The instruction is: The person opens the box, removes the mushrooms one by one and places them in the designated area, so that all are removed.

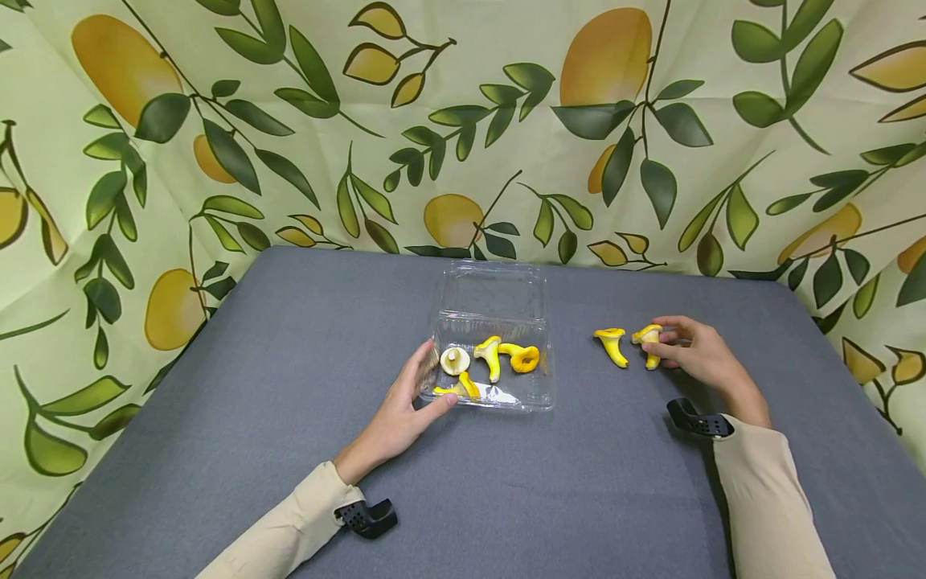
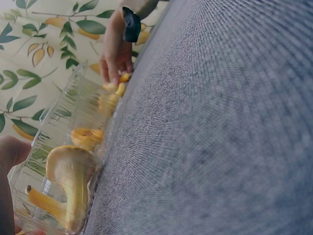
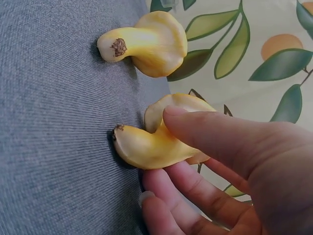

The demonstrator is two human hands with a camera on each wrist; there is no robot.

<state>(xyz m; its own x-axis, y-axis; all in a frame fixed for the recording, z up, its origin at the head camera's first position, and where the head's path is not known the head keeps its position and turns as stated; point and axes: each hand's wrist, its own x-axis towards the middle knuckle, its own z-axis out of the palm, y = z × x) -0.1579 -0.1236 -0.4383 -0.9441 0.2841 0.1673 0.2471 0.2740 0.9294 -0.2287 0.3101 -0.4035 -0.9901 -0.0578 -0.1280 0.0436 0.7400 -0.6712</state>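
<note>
A clear plastic clamshell box (image 1: 515,398) lies with its lid folded back on the table, several yellow chanterelle mushrooms (image 1: 489,354) inside it. My left hand (image 1: 398,414) grips the box's near left corner, thumb over the front rim and fingers along the left side. To the right of the box, my right hand (image 1: 698,350) pinches a chanterelle mushroom (image 3: 151,147) between thumb and fingers; its stem end is at the tabletop. Just left of that one, another chanterelle mushroom (image 1: 612,346) lies loose on the table.
The grey cloth-covered table (image 1: 550,498) stretches around both hands. Behind it hangs a curtain (image 1: 463,145) printed with fruit and leaves. The box's raised transparent lid (image 1: 493,291) extends toward the table's far edge.
</note>
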